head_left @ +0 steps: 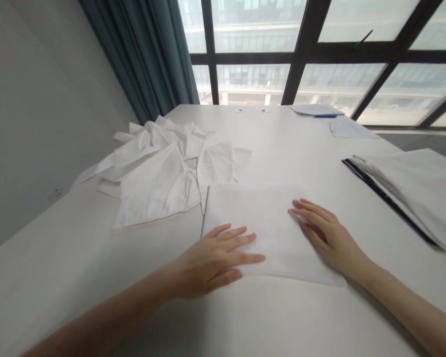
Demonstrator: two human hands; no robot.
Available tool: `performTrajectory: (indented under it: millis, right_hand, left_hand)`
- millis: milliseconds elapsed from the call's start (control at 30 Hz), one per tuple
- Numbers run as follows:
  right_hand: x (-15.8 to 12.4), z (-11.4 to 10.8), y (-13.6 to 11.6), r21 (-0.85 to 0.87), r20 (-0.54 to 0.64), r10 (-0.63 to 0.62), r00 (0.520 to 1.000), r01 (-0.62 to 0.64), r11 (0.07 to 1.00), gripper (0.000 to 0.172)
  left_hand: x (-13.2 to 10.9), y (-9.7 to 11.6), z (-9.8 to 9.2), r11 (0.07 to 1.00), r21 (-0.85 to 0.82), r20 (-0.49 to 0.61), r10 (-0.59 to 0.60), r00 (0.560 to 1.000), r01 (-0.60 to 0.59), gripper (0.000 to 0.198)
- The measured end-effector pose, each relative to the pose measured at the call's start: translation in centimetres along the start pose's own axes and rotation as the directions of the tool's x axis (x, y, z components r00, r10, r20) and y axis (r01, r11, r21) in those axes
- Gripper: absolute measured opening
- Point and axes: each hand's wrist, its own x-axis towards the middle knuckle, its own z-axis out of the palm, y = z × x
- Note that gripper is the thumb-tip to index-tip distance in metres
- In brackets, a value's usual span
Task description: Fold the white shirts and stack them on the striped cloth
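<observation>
A flat white cloth (267,208), roughly square, lies smooth on the white table in front of me. Across its lower left part rests my left hand (219,260), palm down with the fingers spread. My right hand (327,235) lies on the cloth's right edge, fingers stretched out toward the left and the thumb beneath them. Neither hand grips anything. Beyond my left hand is a loose heap of crumpled white cloths (163,173), whose nearest corner comes close to the flat cloth's left edge.
On the right, a stack of folded white cloth (423,188) lies over a black flat thing (390,201). Papers (315,109) and a blue pen (325,116) are at the table's far right. Windows and a blue curtain (144,54) stand behind the table (78,267).
</observation>
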Motion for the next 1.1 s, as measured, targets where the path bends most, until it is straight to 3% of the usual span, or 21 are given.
performTrajectory:
  millis: [100, 200, 300, 400, 567, 667, 733, 833, 900, 1100]
  right_hand:
    - [0.0, -0.1, 0.5, -0.002, -0.078, 0.109, 0.991, -0.109, 0.994, 0.039]
    - [0.1, -0.2, 1.4, -0.024, -0.145, 0.211, 0.967, -0.216, 0.976, 0.045]
    - [0.2, -0.2, 2.1, -0.009, -0.135, 0.273, 0.953, -0.277, 0.961, 0.045]
    - [0.5, -0.4, 1.8, 0.021, -0.088, 0.306, 0.948, -0.305, 0.952, 0.043]
    - [0.7, -0.9, 0.8, 0.035, -0.041, 0.343, 0.938, -0.342, 0.939, 0.044]
    - [0.5, -0.8, 0.8, 0.078, -0.074, 0.366, 0.928, -0.361, 0.929, 0.045]
    - [0.4, -0.6, 1.0, 0.117, -0.107, 0.369, 0.923, -0.357, 0.927, 0.044]
    - [0.3, -0.5, 1.2, 0.162, -0.126, 0.374, 0.919, -0.353, 0.922, 0.042]
    - [0.3, -0.5, 1.2, 0.178, -0.13, 0.387, 0.913, -0.363, 0.915, 0.042]
    - [0.5, -0.9, 0.7, 0.253, -0.13, 0.442, 0.888, -0.401, 0.881, 0.039]
  left_hand:
    - [0.0, -1.0, 0.5, 0.989, -0.04, -0.114, -0.148, 0.982, 0.144, 0.045]
    - [0.0, -2.3, 1.2, 0.957, -0.025, -0.266, -0.284, 0.921, 0.288, 0.043]
    - [0.0, -3.2, 1.5, 0.917, -0.15, -0.417, -0.398, 0.818, 0.369, 0.041]
    - [0.0, -3.3, 1.2, 0.845, -0.419, -0.519, -0.523, 0.676, 0.332, 0.04]
    - [0.3, -3.2, 0.6, 0.596, -0.791, -0.491, -0.754, 0.437, 0.14, 0.039]
    - [0.4, -3.3, 0.3, 0.445, -0.893, -0.401, -0.85, 0.341, 0.059, 0.038]
    - [0.4, -3.3, 0.0, 0.369, -0.929, -0.343, -0.888, 0.305, 0.03, 0.04]
    - [0.4, -3.2, -0.4, 0.309, -0.951, -0.288, -0.915, 0.284, 0.032, 0.046]
    - [0.5, -3.1, -0.6, 0.307, -0.949, -0.271, -0.912, 0.308, 0.074, 0.048]
    - [0.3, -3.1, -0.8, 0.453, -0.856, -0.276, -0.806, 0.523, 0.247, 0.052]
